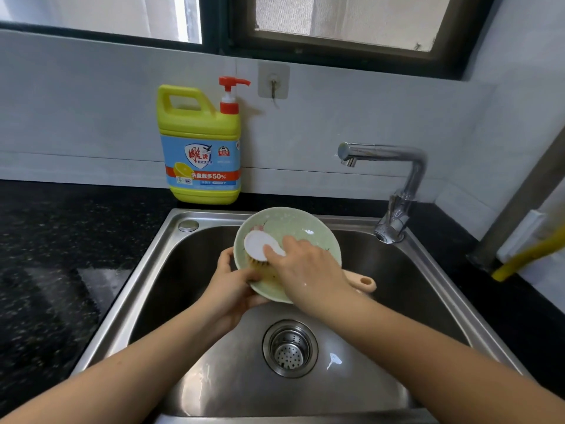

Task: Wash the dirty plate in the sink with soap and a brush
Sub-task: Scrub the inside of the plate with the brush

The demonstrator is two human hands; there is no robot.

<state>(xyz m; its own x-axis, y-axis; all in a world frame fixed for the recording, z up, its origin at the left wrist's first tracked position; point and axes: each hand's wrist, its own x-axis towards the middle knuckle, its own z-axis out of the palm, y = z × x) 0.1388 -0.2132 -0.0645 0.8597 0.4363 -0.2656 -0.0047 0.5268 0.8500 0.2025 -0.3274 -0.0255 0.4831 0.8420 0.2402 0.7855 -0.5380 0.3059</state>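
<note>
Head view. A pale green plate [293,228] is held tilted above the basin of a stainless steel sink [171,270], its face turned toward the camera and its upper rim rising level with the sink's back edge. The left hand [232,286] grips the plate at its lower left rim, fingers curled behind and thumb lying across the front. The right hand [308,270] is closed around a brush [260,247] with a white back; the brush's tan bristles press against the plate's lower left face, beside the left thumb. A pinkish handle end with a hole [363,283] projects from beneath the right wrist; whether it belongs to the brush cannot be told. Brownish residue shows on the plate beneath the bristles. The strainer drain [290,348] lies in the basin floor, below the hands. A chrome faucet [397,185] stands at the sink's back right corner, its spout pointing left. A yellow dish soap bottle [200,148] with a red pump stands on the black countertop [61,255] behind the sink, against the white wall. An adhesive wall hook [273,81] is fixed beside the pump.
</note>
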